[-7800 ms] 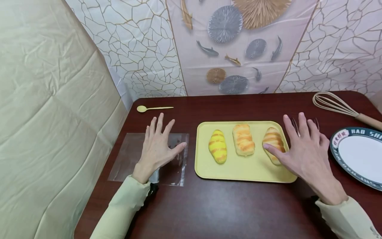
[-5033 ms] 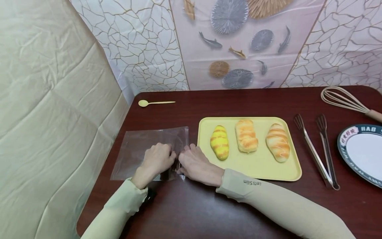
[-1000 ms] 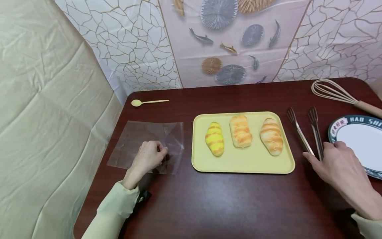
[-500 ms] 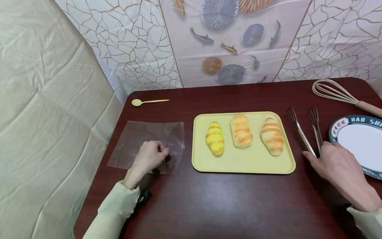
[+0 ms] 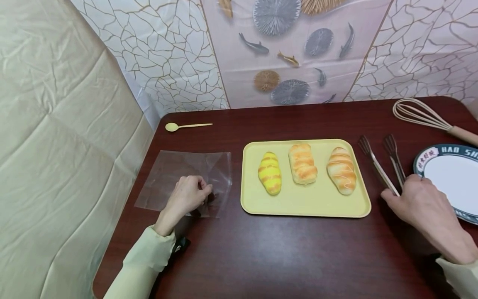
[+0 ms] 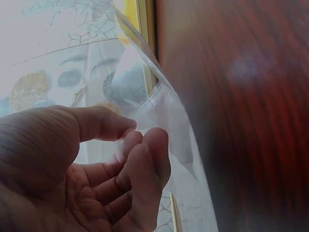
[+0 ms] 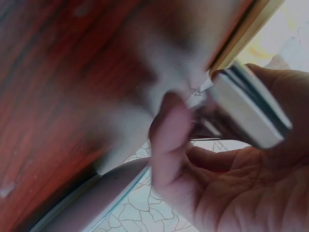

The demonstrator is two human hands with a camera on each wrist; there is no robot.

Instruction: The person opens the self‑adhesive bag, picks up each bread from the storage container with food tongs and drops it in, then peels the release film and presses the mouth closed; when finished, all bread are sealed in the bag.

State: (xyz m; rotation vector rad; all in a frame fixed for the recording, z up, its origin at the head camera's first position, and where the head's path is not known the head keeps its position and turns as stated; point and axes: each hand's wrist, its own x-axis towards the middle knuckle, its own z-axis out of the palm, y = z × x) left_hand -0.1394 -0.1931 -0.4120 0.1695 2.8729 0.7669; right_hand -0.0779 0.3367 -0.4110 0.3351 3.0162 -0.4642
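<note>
One tray (image 5: 298,206) between hands (image 5: 186,193) (image 5: 425,207), plate (image 5: 453,172) seemingly beside tongs (image 5: 381,172)

My left arm (image 5: 140,265) rises from the bottom edge in its pale sleeve, and my left grip (image 5: 186,194) sits with its back upward, the thumb (image 6: 104,123) and fingertips drawn together in a pinch and the other fingers bent in toward the palm. My right arm (image 5: 461,272) enters at the lower right, mostly cut off by the frame, and slants inward to my right grip (image 5: 425,205), back turned up, thumb reaching forward on the inner side, fingers (image 7: 169,150) curled in a hold. The two are well apart.
</note>
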